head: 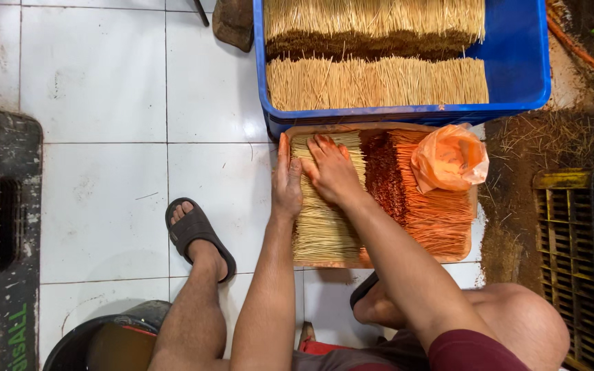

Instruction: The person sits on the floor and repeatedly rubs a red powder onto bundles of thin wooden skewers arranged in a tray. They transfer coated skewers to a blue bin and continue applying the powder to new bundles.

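Two rows of pale sticks fill the blue crate (517, 62) at the top, which stands on the white tiled floor (104, 89). Just below it, touching its near wall, lies a flat tray (372, 128) holding a pale stick bundle (321, 227) on its left side and an orange-red stick pile (434, 216) on its right. A crumpled orange bag (449, 158) sits on the red pile near the crate. The left hand (287, 182) stands on edge against the pale bundle's left side, fingers straight and together, gripping nothing. The right hand (333, 168) lies flat on top of the bundle, fingers spread narrowly and pressing down, touching the left hand's fingers. A black sandal (194, 230) rests on the floor left of the tray.
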